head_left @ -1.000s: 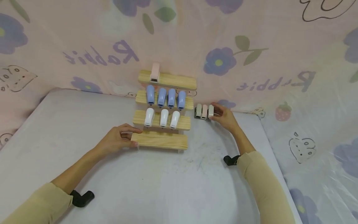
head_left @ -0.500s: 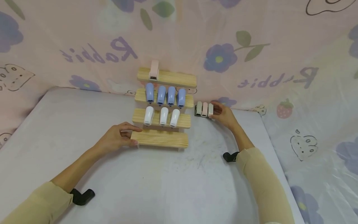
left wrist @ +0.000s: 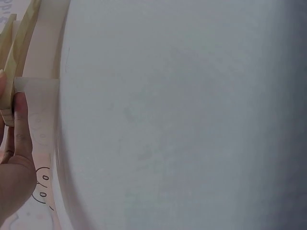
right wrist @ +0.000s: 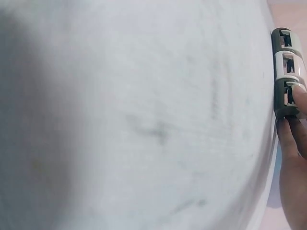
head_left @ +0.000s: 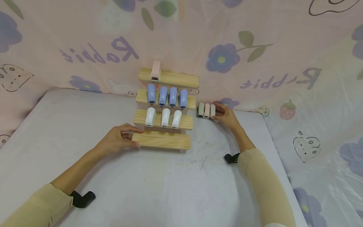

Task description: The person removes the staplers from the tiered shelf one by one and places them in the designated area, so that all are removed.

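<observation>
The left hand (head_left: 117, 139), nearest, pinches the left end of the lowest board (head_left: 161, 140), cut off in its wrist view; the stand (head_left: 185, 123) rises between both hands. Just beyond, three white staplers (head_left: 165, 118)! Over on the desk (head_left: 158, 189), the right hand (head_left: 227, 119) grips a greyish-green stapler (head_left: 213, 111), end one of three, some fingertips hidden behind it. Farther off, four blue staplers (head_left: 163, 96), then one pink stapler (head_left: 155, 70) up top, printed curtain (head_left: 181, 34) behind.
</observation>
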`<state>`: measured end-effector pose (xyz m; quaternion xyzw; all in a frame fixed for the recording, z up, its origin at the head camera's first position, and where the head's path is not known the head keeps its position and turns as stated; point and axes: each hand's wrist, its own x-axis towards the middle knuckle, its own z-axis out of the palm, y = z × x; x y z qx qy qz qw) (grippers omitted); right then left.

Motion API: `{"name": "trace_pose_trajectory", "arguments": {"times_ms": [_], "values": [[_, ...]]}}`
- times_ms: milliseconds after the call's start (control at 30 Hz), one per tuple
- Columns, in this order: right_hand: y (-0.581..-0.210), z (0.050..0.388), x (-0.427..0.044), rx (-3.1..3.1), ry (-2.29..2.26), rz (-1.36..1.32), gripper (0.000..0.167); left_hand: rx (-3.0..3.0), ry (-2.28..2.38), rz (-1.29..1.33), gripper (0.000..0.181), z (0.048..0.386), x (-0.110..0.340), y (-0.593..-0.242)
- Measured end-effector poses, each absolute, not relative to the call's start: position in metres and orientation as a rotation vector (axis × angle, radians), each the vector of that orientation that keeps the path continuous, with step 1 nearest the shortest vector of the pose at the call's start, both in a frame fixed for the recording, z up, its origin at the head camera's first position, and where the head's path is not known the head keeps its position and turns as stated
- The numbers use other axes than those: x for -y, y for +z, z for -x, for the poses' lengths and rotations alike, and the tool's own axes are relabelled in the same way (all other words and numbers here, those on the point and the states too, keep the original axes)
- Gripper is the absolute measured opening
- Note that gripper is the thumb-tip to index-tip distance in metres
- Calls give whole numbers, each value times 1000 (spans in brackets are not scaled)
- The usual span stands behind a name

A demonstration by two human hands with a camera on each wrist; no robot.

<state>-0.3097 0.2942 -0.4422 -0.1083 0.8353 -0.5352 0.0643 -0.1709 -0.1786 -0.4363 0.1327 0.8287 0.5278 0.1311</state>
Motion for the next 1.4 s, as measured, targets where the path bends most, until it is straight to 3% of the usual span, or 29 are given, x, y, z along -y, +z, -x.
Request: {"name": "trace_pose_trajectory", "arguments": {"times_ms": [567,900,1167,1400], "values": [[-429,298,-288,-2542,-1638,273,70,-2402,1534,-376,48,170,178,-436],[-404,274,-279,-2492,-1829,350,63,-2400,1525,-374,49,171,179,-437],[-410,278,-278,-2546,-1868,468,58,-2398,1537,-379,50,170,180,-439],[-391,273,-265,-2631,-1841,615,55,-2406,1536,-393,49,169,179,-434]]}}
